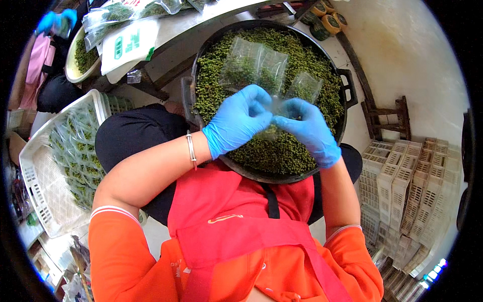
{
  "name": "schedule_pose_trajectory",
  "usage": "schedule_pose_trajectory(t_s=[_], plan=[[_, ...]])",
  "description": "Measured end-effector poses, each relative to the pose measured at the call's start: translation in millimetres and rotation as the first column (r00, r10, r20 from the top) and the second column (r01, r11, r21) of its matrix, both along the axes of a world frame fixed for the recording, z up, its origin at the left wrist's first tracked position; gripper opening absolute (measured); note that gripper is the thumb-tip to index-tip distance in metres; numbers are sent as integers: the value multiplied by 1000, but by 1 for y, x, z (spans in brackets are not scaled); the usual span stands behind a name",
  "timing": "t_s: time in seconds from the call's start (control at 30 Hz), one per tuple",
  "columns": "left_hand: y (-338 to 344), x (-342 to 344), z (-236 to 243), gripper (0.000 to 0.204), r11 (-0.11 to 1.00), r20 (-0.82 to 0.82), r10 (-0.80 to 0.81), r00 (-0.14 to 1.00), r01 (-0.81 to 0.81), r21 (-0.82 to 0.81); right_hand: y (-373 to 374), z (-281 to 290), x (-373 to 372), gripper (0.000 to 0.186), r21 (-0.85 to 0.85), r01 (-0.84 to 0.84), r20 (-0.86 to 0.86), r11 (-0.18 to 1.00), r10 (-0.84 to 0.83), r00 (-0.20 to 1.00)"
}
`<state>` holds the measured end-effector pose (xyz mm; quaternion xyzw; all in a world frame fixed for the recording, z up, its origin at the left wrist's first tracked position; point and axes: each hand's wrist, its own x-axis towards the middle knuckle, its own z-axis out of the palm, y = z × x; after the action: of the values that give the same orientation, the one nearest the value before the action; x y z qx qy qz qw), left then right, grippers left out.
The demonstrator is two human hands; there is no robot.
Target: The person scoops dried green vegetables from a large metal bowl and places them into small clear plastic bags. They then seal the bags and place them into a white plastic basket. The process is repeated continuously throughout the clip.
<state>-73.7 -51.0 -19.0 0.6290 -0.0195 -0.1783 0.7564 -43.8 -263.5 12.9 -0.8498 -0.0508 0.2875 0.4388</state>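
Note:
My left hand [237, 121] and my right hand [308, 130], both in blue gloves, meet above a wide black tub [199, 56] full of small green berries [312, 60] that look like green peppercorns. The fingertips of both hands are closed in a pinch on a clear plastic bag [272, 134]. It is partly hidden by my fingers and blurred, so its contents cannot be made out. Just beyond my hands, clear plastic bags [274, 61] lie on the berries. Another small clear bag [308, 85] lies beyond my right hand.
To the left stands a white plastic crate [37, 189] holding several filled bags [75, 146]. A table [193, 32] at the back carries more bags and white packaging [128, 45]. Stacked pale crates [402, 181] and a wooden stool [387, 121] are at right. Another person's gloved hand [56, 22] shows far left.

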Motion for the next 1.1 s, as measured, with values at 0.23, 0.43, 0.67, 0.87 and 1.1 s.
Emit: schedule_pose_trajectory(t_s=[0.23, 0.43, 0.67, 0.87, 1.1], plan=[[27, 28, -10, 8, 991, 57, 19, 998, -26, 128, -2, -15, -16, 64, 398, 231, -143, 888, -189, 972], [39, 37, 16, 10, 949, 113, 10, 994, -45, 311, 21, -63, -55, 104, -709, -281, 280, 647, 624, 729], [16, 25, -16, 20, 764, 198, -182, 963, 12, 645, 10, -118, -54, 53, -527, -244, 442, 814, 507, 739], [11, 18, -25, 21, 791, 108, -234, 966, 125, 599, -19, -38, -29, 37, 77, -40, 115, 996, 31, 993], [-1, 10, -28, 17, 863, 127, -169, 977, 84, 498, -5, -2, -10, 50, 248, -185, 155, 951, 149, 977]])
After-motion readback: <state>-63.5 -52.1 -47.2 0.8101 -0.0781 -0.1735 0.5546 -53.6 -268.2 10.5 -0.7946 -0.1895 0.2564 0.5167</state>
